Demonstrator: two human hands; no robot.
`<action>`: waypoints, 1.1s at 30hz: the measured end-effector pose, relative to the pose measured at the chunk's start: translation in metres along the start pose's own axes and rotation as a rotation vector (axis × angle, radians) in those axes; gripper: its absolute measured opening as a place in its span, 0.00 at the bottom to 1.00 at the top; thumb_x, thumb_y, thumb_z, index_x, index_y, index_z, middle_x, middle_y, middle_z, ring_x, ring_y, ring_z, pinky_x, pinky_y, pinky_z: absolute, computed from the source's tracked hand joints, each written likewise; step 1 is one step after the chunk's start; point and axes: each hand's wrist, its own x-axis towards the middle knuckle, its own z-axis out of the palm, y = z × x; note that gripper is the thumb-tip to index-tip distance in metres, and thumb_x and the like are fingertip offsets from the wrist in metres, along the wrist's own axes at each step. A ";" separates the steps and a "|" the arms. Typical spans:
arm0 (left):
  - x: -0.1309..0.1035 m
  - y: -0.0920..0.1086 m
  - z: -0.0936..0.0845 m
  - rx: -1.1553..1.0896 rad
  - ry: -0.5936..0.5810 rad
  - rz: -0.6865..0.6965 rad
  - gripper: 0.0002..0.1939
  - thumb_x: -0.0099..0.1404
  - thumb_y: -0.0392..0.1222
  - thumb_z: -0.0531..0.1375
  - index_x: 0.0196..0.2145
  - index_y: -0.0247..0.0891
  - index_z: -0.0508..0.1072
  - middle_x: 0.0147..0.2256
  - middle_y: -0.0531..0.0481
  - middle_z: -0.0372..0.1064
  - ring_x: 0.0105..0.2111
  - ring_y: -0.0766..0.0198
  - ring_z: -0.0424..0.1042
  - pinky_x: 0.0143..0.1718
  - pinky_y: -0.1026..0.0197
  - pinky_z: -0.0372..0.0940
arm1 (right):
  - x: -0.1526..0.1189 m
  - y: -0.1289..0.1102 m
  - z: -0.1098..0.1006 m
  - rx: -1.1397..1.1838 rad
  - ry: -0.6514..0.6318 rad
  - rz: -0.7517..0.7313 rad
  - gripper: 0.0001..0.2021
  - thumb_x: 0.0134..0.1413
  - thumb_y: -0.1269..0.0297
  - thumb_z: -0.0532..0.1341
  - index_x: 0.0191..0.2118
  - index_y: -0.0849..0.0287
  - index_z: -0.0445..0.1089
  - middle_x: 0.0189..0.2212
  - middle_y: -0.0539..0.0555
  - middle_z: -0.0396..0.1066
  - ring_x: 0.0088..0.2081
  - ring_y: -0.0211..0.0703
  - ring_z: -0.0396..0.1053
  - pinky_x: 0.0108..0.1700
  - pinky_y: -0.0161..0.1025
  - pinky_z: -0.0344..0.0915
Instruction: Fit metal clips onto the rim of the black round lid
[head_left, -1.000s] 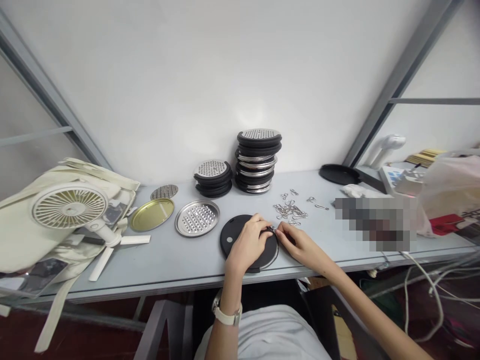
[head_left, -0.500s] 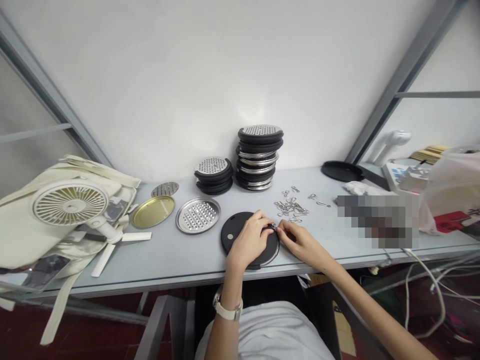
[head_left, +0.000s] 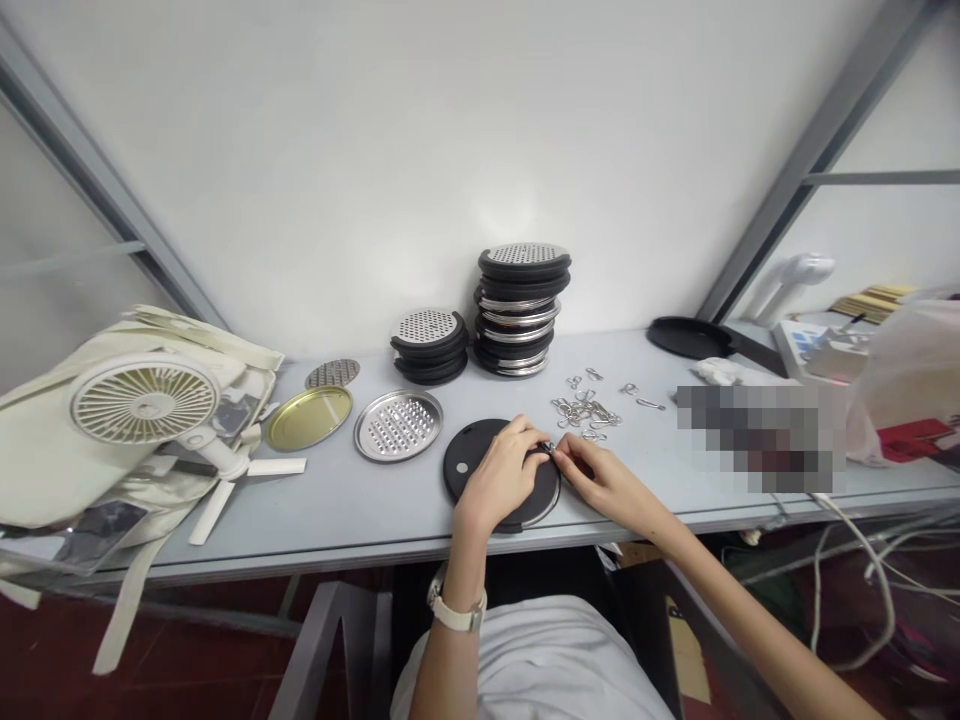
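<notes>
A round black disc (head_left: 463, 448) with a pale dot and a silvery lower-right edge lies near the table's front edge. My left hand (head_left: 499, 480) rests over it, fingers curled together and thumb bent in toward its right rim. At that rim my right hand (head_left: 600, 480) pinches a small metal clip (head_left: 549, 447) between thumb and fingertips. Both hands' fingertips almost meet there, and they partly hide the clip. Just beyond the right hand lies a loose pile of wire clips (head_left: 587, 410), with several more scattered around it.
Behind the disc stand a tall stack (head_left: 517, 320) and a lower stack (head_left: 429, 350) of black-rimmed grater discs. A grater plate (head_left: 397, 425), a gold plate (head_left: 309, 418) and a perforated disc (head_left: 333, 373) lie left. Farther out are a fan (head_left: 146, 405), a black pan (head_left: 686, 338) and a plastic bag (head_left: 911, 350).
The view has shifted slightly. Both hands stay at the disc's right rim, and the clip in the right fingers has tilted a little.
</notes>
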 end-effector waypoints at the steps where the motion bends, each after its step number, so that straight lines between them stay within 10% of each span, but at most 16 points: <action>1: 0.000 0.000 0.000 -0.005 -0.002 0.001 0.12 0.66 0.32 0.53 0.44 0.39 0.72 0.42 0.47 0.65 0.43 0.60 0.68 0.50 0.58 0.63 | 0.000 0.000 0.000 -0.001 0.000 0.000 0.14 0.66 0.58 0.48 0.30 0.56 0.58 0.21 0.46 0.58 0.24 0.38 0.57 0.28 0.36 0.56; 33: 0.000 -0.001 0.000 -0.081 -0.003 0.012 0.12 0.65 0.32 0.53 0.43 0.38 0.72 0.41 0.47 0.65 0.42 0.61 0.69 0.49 0.58 0.65 | 0.003 -0.003 -0.001 -0.038 0.012 0.003 0.12 0.64 0.61 0.47 0.29 0.55 0.57 0.21 0.47 0.60 0.25 0.40 0.59 0.29 0.37 0.58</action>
